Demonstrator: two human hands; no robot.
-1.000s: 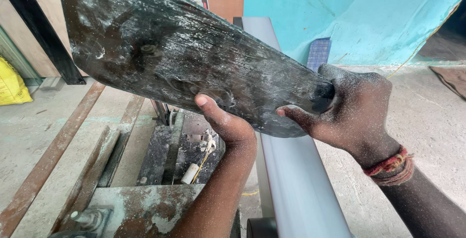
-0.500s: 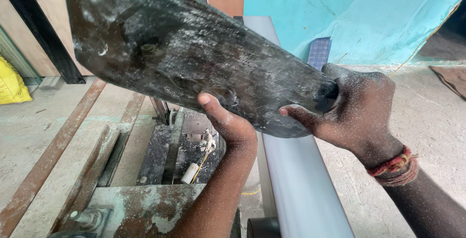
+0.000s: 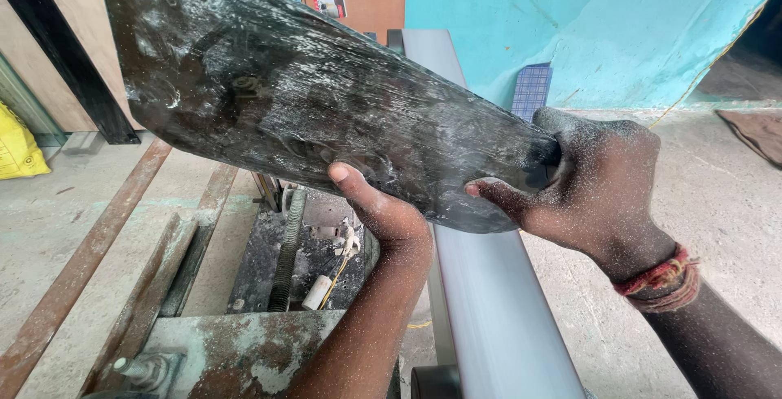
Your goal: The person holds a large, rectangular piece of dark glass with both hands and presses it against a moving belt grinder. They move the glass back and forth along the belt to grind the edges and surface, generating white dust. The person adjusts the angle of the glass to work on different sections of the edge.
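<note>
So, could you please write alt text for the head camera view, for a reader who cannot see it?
Two dust-covered hands hold a large, dark, curved horn-like piece above a grey sanding belt: the right hand grips its narrow end, the left hand supports it from below. Behind are rusty metal rails and a turquoise wall.

Dark grey horn streaked with white dust; turquoise wall upper right; yellow bag far left; red wrist thread.
</note>
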